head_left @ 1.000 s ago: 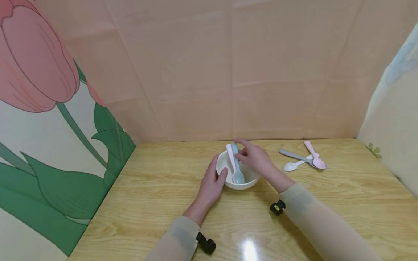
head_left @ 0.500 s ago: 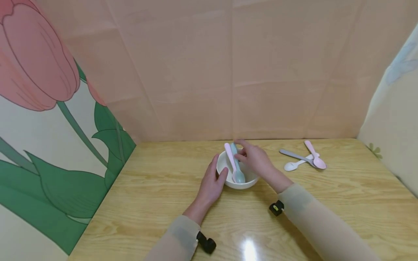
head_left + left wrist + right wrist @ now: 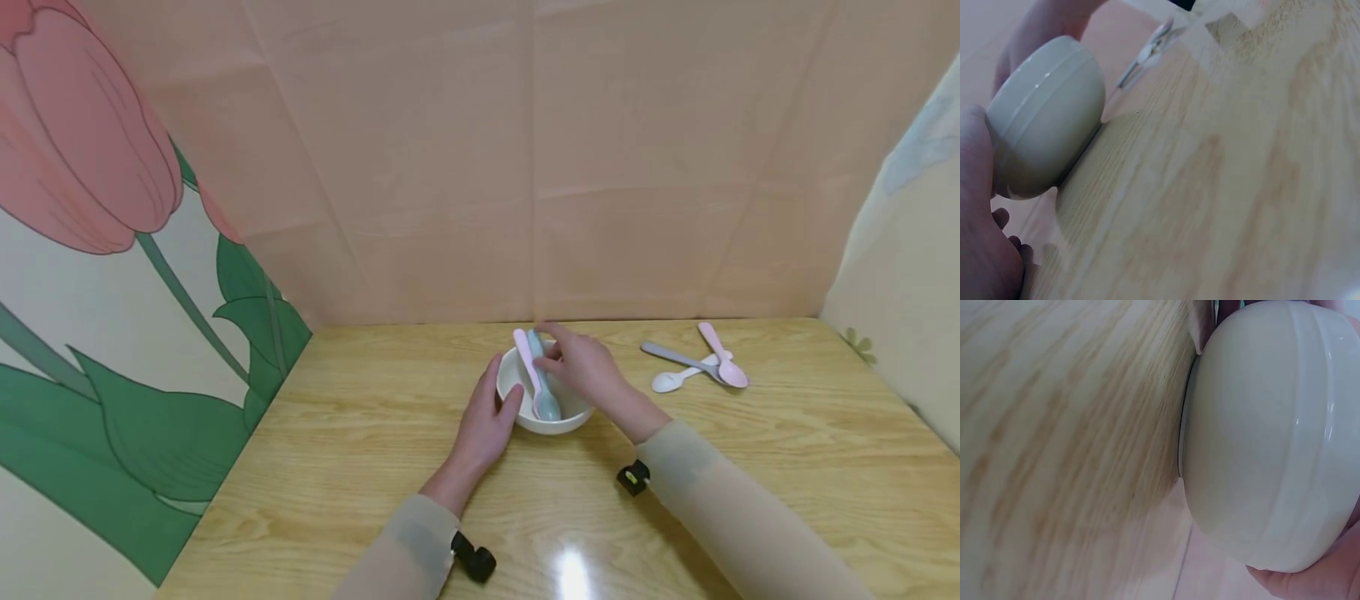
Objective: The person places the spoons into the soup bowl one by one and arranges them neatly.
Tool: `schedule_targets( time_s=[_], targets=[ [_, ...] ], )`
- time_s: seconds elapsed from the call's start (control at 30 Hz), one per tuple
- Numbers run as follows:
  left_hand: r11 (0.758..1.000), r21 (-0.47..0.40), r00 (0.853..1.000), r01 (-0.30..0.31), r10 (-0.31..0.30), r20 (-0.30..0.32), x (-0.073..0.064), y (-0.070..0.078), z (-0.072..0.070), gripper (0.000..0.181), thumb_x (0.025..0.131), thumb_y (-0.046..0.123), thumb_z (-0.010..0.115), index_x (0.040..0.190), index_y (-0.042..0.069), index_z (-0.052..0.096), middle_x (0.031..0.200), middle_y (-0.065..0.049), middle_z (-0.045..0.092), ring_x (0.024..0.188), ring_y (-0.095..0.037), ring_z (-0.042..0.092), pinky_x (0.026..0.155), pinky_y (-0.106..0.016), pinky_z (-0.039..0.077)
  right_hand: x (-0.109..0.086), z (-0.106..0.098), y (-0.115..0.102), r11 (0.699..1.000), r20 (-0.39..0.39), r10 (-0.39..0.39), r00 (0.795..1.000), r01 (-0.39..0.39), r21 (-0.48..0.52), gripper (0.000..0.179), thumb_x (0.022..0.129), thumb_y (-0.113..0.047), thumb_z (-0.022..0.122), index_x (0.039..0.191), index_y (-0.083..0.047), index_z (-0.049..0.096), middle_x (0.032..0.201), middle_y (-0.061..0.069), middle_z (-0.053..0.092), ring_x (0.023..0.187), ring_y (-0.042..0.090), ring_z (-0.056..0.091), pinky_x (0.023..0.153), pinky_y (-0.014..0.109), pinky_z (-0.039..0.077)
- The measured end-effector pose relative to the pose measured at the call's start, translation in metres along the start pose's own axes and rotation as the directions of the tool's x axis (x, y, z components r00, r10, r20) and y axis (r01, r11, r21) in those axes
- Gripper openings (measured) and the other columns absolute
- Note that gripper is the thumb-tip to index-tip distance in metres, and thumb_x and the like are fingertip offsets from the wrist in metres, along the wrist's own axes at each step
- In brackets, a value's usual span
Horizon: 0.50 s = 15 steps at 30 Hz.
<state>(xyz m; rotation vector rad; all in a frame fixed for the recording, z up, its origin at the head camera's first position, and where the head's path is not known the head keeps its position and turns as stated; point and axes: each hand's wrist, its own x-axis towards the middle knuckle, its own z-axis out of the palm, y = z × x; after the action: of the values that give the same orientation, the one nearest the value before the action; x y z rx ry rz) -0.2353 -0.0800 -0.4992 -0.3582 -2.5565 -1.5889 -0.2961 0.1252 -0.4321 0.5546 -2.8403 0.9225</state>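
Note:
A white bowl (image 3: 552, 427) stands on the wooden table, with a pink spoon (image 3: 527, 357) and a light blue spoon (image 3: 549, 407) leaning side by side in it, handles toward the far rim. My left hand (image 3: 483, 423) holds the bowl's left side, thumb at the rim. The blue spoon's handle is between the thumb and fingers of my right hand (image 3: 588, 367), which pinches it over the bowl's far right. In both the left wrist view and the right wrist view, the bowl (image 3: 1054, 112) (image 3: 1254, 425) hides the spoons inside it.
To the right of the bowl lie a grey spoon (image 3: 671, 356), a white spoon (image 3: 669, 382) and another pink spoon (image 3: 731, 373), crossed in a loose pile. A pinkish cloth backdrop (image 3: 420, 208) rises behind the table's far edge; a tulip-printed panel (image 3: 172, 417) borders the left.
The handles of the blue and pink spoons have shifted slightly to the left in the bowl, along with my right hand's fingers. My left hand stays on the bowl.

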Motion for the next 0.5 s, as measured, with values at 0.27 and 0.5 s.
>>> schedule_targets(
  time_s=[0.27, 0.5],
  targets=[
    [1.0, -0.012, 1.0, 0.008, -0.008, 0.011, -0.0008, 0.0018, -0.0017, 0.073, 0.117, 0.047, 0.052, 0.178, 0.02, 0.022, 0.179, -0.008, 0.032, 0.162, -0.026, 0.034, 0.131, -0.048, 0.031, -0.0005, 0.0003, -0.0006, 1.0, -0.009, 0.024, 1.0, -0.024, 0.01, 0.058, 0.104, -0.021, 0.081, 0.157, -0.011, 0.057, 0.101, 0.009, 0.082, 0.09, 0.025, 0.077, 0.084, 0.05, 0.062],
    [1.0, -0.008, 1.0, 0.014, -0.014, 0.01, -0.0007, 0.0025, -0.0018, 0.072, 0.117, 0.043, 0.053, 0.178, 0.021, 0.022, 0.179, -0.008, 0.032, 0.162, -0.027, 0.034, 0.132, -0.049, 0.03, 0.0001, 0.0004, 0.0026, 0.997, -0.031, 0.041, 0.999, -0.038, 0.072, 0.061, 0.105, -0.022, 0.079, 0.16, -0.014, 0.054, 0.103, 0.007, 0.082, 0.095, 0.027, 0.077, 0.088, 0.053, 0.06]
  ],
)
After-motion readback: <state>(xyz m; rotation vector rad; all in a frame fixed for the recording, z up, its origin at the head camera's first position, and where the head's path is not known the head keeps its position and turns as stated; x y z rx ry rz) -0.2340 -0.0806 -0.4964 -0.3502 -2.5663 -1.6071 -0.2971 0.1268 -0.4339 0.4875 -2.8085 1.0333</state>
